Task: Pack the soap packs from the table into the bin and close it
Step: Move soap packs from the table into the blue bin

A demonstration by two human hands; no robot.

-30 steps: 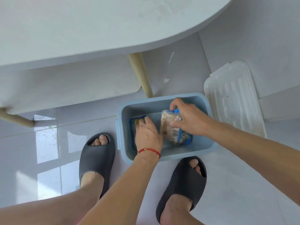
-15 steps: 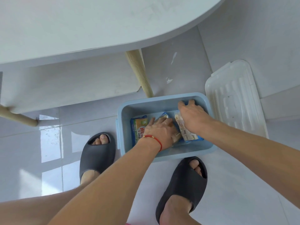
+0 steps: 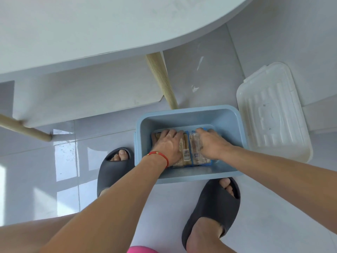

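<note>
Hands both down inside the blue bin (image 3: 228, 115), which sits on the floor tiles (image 3: 54, 170) between two dark slippers (image 3: 211, 212). Left hand (image 3: 168, 145), red string bracelet (image 3: 159, 155) at the wrist, lies flat with fingers spread on the left soap pack (image 3: 185, 152). Right hand (image 3: 209, 143) lies on the right soap pack (image 3: 196, 154), fingers bent over its far end at 12 o'clock; can't tell if it's gripping or just pressing. Packs lie side by side on the bin floor, touching, barcodes facing up. White lid (image 3: 269, 110) is off, lying at 2 o'clock from the bin, just beside it. Table (image 3: 109, 24) overhangs at 11 o'clock, with a wooden leg (image 3: 162, 79) coming down just behind the bin.
</note>
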